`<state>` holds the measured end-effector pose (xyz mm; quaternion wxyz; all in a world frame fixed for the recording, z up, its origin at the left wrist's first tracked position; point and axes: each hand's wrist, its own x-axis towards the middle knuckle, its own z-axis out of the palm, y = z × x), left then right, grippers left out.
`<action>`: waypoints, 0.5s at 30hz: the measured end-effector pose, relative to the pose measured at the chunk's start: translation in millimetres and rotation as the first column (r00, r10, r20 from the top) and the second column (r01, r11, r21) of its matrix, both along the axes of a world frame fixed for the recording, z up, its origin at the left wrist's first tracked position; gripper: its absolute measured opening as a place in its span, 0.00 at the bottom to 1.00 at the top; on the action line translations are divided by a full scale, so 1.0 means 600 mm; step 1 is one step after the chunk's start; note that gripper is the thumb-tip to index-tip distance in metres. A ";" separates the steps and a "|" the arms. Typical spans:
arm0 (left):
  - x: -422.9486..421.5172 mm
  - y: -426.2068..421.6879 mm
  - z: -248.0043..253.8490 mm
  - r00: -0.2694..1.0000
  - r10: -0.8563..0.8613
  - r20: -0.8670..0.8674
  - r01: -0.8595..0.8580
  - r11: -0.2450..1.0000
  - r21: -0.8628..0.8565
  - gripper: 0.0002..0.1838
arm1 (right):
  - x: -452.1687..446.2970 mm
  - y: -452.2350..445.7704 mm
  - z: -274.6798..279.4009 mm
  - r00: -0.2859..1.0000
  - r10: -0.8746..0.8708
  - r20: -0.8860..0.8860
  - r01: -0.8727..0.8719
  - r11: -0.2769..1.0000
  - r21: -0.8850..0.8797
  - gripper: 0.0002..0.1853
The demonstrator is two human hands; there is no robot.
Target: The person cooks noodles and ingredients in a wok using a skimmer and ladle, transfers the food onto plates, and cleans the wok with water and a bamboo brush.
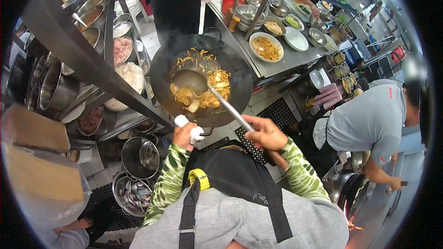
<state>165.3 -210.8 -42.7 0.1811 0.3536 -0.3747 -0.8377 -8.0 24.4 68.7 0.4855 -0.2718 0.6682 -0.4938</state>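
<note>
A large dark wok (pixel 161 90) with yellow noodles (pixel 221 77) in it is in front of me, with floor tiles showing around it. My left hand (pixel 183 133) is closed on a folded white cloth (pixel 196 133) at the wok's near loop handle. A long-handled ladle (pixel 233 110) is gripped in my right hand (pixel 266 133), its handle running down past my fist. The ladle's round bowl (pixel 190 81) rests over the noodles and hides some of them.
Right of the wok, a metal table (pixel 251 62) bears a plate of noodles (pixel 266 49) and stacked bowls. A rack with bowls of raw meat (pixel 122 50) stands left. A co-worker (pixel 369 115) works at right; another person (pixel 171 4) stands beyond the wok. Pots (pixel 140 157) sit low left.
</note>
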 end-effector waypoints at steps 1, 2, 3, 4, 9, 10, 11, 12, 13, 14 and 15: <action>0.004 0.002 -0.003 1.000 -0.002 -0.016 0.002 1.000 -0.005 0.09 | -0.016 0.004 0.007 0.999 -0.044 0.017 0.045 0.999 -0.007 0.34; 0.007 0.001 -0.007 1.000 -0.002 -0.028 0.003 1.000 0.011 0.09 | -0.039 -0.001 -0.007 0.986 -0.062 -0.154 0.060 0.998 -0.016 0.34; 0.009 0.002 -0.010 1.000 0.002 -0.024 -0.002 1.000 0.010 0.08 | -0.063 -0.005 -0.039 0.962 -0.148 -0.229 0.140 0.989 -0.054 0.34; 0.008 0.000 -0.014 1.000 0.008 -0.025 -0.008 1.000 0.007 0.08 | -0.079 -0.012 -0.050 0.945 -0.190 -0.268 0.180 0.982 -0.061 0.34; -0.001 0.000 -0.013 0.998 0.030 -0.064 -0.028 0.999 0.025 0.06 | -0.010 -0.013 -0.091 0.925 -0.132 -0.357 0.109 0.990 -0.085 0.35; 0.000 -0.001 -0.006 0.999 0.025 -0.036 -0.024 1.000 0.019 0.05 | 0.020 -0.006 -0.078 0.952 -0.099 -0.290 0.079 0.993 -0.082 0.34; 0.002 -0.003 -0.010 0.999 0.025 -0.048 -0.023 0.999 0.032 0.05 | 0.050 0.000 -0.025 0.995 -0.081 -0.062 0.079 0.997 -0.022 0.34; 0.000 -0.007 -0.019 0.998 0.022 -0.060 -0.019 0.999 0.045 0.05 | 0.044 0.004 -0.013 0.997 -0.071 0.011 0.070 0.997 0.015 0.34; 0.001 -0.008 -0.021 0.998 0.015 -0.068 -0.011 0.998 0.060 0.05 | 0.029 0.002 -0.011 0.998 -0.056 0.010 0.056 0.998 0.019 0.35; 0.005 -0.006 -0.023 0.998 0.007 -0.067 -0.002 0.998 0.065 0.05 | 0.013 -0.013 -0.019 0.994 -0.053 -0.099 0.050 0.998 -0.028 0.35; 0.008 -0.002 -0.014 0.998 -0.005 -0.065 0.010 0.998 0.070 0.05 | -0.005 -0.030 -0.035 0.976 -0.057 -0.208 0.043 0.996 -0.073 0.35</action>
